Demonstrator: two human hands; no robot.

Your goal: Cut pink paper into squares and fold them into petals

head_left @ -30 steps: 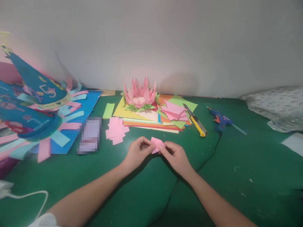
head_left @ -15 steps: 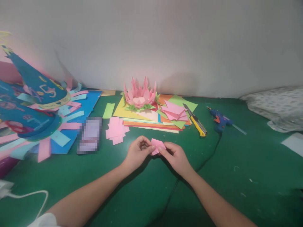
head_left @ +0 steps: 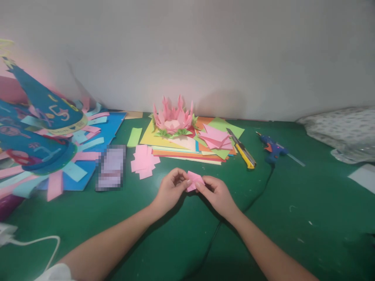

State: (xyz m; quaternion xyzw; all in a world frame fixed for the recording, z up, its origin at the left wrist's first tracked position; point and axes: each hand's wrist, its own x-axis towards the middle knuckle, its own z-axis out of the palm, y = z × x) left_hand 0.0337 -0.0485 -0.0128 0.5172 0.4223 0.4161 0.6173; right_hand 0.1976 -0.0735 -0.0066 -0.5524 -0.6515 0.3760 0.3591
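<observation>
A small piece of folded pink paper (head_left: 194,178) is held over the green table between both hands. My left hand (head_left: 173,189) pinches its left side, thumb on top. From the right, my right hand (head_left: 216,194) grips the other side, its thumb lying across the paper's front. Just beyond my left hand lies a loose pile of pink paper rectangles (head_left: 144,160). Farther back, a pink paper lotus (head_left: 173,119) with green leaves rests on a stack of coloured paper (head_left: 187,153). Several larger pink sheets (head_left: 215,137) lie at the stack's right side.
A yellow box cutter (head_left: 245,155) leans by the stack. Right of it is a blue glue gun (head_left: 272,148), its cord running toward me. Decorated blue paper cones (head_left: 43,101) and a blurred-out rectangular item (head_left: 111,168) occupy the left. A green paper strip (head_left: 134,137) lies nearby.
Both hands stay in almost the same place. The pink paper and the thumbs on it shift only very slightly.
</observation>
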